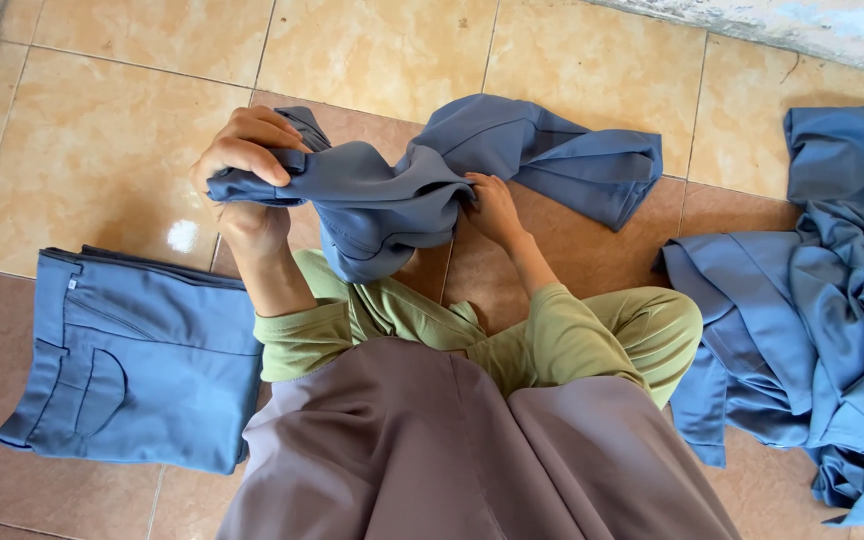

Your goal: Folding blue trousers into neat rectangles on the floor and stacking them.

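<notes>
I sit on a tiled floor with a blue pair of trousers (512, 160) bunched in front of me. My left hand (244, 175) is raised and closed around one end of the garment near its waistband. My right hand (492, 205) pinches the fabric lower down, near the middle of the bundle. The far part of the trousers trails on the tiles to the right. Both my sleeves are light green, and grey-brown cloth covers my lap.
A neatly folded stack of blue trousers (137, 365) lies on the floor at my left. A loose heap of blue garments (822, 310) sprawls at the right. A rough wall base (802, 25) runs along the top right. Beige and brown tiles (102, 130) surround me.
</notes>
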